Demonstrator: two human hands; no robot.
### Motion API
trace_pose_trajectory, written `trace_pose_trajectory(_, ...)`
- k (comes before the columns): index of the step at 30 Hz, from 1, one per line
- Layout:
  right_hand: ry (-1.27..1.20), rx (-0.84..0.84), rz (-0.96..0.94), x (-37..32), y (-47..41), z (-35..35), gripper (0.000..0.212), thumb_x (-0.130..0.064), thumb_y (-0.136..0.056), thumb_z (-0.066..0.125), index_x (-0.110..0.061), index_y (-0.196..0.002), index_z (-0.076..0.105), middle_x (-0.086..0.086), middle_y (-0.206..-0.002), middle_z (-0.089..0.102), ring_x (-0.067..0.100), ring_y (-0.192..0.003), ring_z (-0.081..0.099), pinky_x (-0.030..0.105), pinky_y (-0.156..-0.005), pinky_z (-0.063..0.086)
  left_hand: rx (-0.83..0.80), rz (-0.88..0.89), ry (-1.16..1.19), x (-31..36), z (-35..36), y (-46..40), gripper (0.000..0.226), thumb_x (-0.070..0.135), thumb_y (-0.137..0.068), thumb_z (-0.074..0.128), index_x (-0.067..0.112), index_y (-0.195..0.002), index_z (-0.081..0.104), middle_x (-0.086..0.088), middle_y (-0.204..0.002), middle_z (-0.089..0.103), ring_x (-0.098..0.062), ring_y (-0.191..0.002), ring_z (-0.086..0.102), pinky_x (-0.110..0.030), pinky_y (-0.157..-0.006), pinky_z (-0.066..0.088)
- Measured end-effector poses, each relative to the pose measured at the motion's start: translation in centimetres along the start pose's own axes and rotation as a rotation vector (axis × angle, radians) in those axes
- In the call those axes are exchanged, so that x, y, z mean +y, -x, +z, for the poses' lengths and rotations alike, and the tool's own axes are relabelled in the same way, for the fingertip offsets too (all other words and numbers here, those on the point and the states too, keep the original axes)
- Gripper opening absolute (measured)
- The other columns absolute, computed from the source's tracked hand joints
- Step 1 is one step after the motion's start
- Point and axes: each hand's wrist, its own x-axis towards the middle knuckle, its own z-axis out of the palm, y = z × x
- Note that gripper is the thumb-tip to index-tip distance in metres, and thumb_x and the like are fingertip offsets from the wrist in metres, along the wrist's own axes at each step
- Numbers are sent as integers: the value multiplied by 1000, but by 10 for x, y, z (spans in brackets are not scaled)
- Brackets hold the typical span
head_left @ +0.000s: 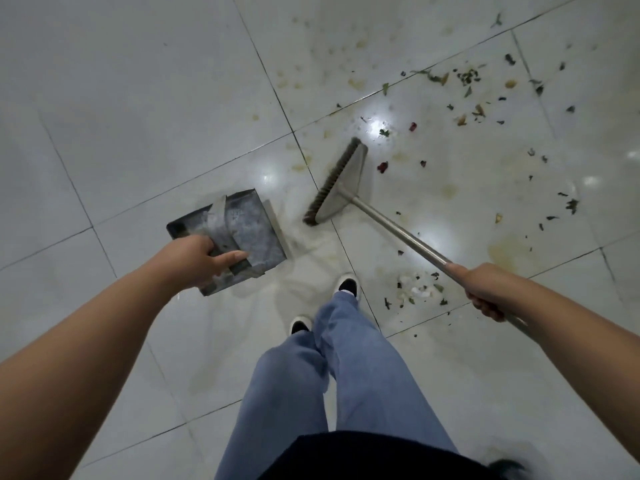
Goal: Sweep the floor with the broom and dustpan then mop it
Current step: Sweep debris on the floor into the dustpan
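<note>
The left hand (204, 259) is gripping the handle of one dustpan (242, 233), best kept flat with its lip toward one broom (337, 181), whose pole the right hand (485, 289) is wrapping while standing ready to draw the many uncounted scraps (467, 81) leftward across the floor (121, 98).

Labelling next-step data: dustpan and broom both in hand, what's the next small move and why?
Probably swing the broom out to the right, past the scattered scraps, and pull them toward the dustpan. The right hand grips the handle, the left hand holds the pan, which looks empty, and most litter lies behind the bristles.
</note>
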Motion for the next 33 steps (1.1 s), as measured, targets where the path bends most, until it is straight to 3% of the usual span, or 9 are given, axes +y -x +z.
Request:
trace_pose_trajectory(5, -97, -47, -189, -80, 4, 10, 55, -57, -91, 40, -9, -65, 44, 5, -47, 40, 14, -34, 33, 17, -41, 27, 44, 23, -37, 20, -24, -9, 58, 61, -80, 50, 4, -78, 59, -13, -73, 64, -26, -70, 61, -36, -68, 50)
trace_pose_trajectory(10, -87, -106, -275, -167, -16, 18, 63, -57, -94, 34, -6, -58, 36, 10, -45, 37, 17, -43, 32, 23, -45, 24, 39, 19, -65, 29, -45, -30, 52, 58, -81, 53, 7, -77, 59, -12, -77, 63, -28, -76, 61, -36, -71, 50)
trace_pose_trajectory(13, -35, -133, -164, -160, -37, 3, 64, -57, -95, 30, -6, -58, 34, 6, -30, 35, 16, -41, 29, 23, -44, 21, 16, 30, -71, 31, -55, -49, 49, 57, -82, 52, 8, -75, 58, -10, -74, 63, -24, -69, 60, -34, -69, 50)
trace_pose_trajectory(20, -181, -117, 176, -40, -30, -5, 64, -66, -89, 35, -8, -61, 38, 2, -36, 35, 11, -34, 28, 15, -44, 26, 50, 112, -63, 52, -75, -74, 53, 61, -82, 50, 10, -65, 53, -5, -61, 56, -18, -58, 53, -29, -58, 40)
trace_pose_trajectory(24, -172, -20, 229, -18, 10, -8, 67, -58, -92, 39, -3, -54, 41, 9, -40, 39, 13, -28, 31, 16, -41, 26, 18, 157, 9, 65, -98, -82, 51, 57, -84, 51, 9, -67, 55, -3, -57, 57, -16, -52, 53, -25, -51, 39)
trace_pose_trajectory(28, -285, -23, 218, -43, 38, -5, 62, -58, -90, 44, -5, -58, 43, 6, -33, 38, 12, -25, 31, 15, -42, 29, 19, 217, -21, 68, -122, -88, 52, 59, -82, 49, 11, -63, 53, -2, -52, 56, -15, -49, 54, -25, -49, 37)
trace_pose_trajectory(33, -359, -62, 28, -151, 31, -20, 56, -56, -91, 42, -9, -62, 41, 4, -40, 36, 12, -30, 29, 14, -43, 27, 67, 221, -60, 68, -153, -91, 51, 61, -81, 49, 12, -64, 53, -2, -55, 56, -13, -52, 53, -22, -48, 34)
